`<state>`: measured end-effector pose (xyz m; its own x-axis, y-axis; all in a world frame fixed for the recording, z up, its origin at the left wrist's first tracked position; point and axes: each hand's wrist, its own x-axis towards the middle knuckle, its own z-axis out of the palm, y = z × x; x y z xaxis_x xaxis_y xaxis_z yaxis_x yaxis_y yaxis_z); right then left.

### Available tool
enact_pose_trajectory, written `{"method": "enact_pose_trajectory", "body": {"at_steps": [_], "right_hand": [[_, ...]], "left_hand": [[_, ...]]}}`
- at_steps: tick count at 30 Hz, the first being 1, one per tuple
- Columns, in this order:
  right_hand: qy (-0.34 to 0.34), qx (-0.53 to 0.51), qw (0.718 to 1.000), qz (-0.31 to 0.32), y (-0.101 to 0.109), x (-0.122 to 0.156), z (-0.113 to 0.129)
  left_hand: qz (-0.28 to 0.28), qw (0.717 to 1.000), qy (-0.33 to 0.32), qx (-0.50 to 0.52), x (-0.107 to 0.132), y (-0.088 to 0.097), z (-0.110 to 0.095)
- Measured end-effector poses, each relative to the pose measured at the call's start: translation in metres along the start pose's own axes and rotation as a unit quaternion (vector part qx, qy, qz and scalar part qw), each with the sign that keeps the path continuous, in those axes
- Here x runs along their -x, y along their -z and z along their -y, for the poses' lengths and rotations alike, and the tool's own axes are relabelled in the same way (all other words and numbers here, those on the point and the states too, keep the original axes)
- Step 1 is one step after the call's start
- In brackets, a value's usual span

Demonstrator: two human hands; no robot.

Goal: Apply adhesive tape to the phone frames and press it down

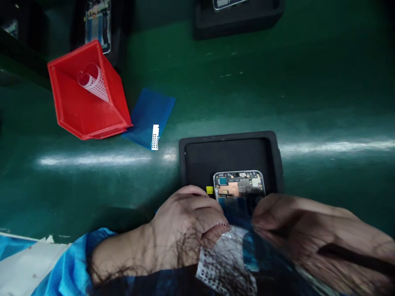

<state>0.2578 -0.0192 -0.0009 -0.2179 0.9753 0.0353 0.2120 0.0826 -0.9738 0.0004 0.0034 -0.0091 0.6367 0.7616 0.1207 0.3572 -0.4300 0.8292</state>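
An opened phone (230,189) with its circuit board showing rests in a black tray (228,154). My left hand (188,213) is closed at the phone's left edge, its fingers curled around a white sheet with rows of small holes (228,259) that hangs toward me. Blue film (251,250) shows beside that sheet. At the phone's right edge my right hand (296,230) is closed in a pinch; whatever lies between its fingertips is hidden. A small yellow tab (210,190) sticks out at the phone's left side. The phone's lower part is covered by my hands and the sheet.
A red bin (69,111) holding a rolled perforated sheet (97,84) lies at the left. Beside it is a blue sheet (151,111) bearing a white perforated strip (155,137). More black trays (237,24) with devices stand along the back of the green table (327,98).
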Motion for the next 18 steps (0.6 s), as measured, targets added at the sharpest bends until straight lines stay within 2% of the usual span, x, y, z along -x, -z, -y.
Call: {"method": "enact_pose_trajectory", "body": {"at_steps": [4,6,11,18], "right_hand": [[-0.049,-0.017,0.992,-0.116,0.015,-0.008,-0.009],[-0.081,-0.020,0.984,-0.155,0.021,-0.012,-0.014],[-0.093,-0.044,0.981,-0.167,0.022,-0.018,-0.016],[-0.099,-0.052,0.980,-0.167,0.023,-0.018,-0.014]], "left_hand": [[-0.001,1.000,0.012,-0.011,0.000,0.006,-0.003],[0.004,1.000,0.013,-0.016,0.002,0.006,-0.001],[-0.047,0.998,-0.030,-0.015,0.002,0.002,0.004],[-0.038,0.999,-0.018,-0.011,-0.002,0.005,0.001]]}}
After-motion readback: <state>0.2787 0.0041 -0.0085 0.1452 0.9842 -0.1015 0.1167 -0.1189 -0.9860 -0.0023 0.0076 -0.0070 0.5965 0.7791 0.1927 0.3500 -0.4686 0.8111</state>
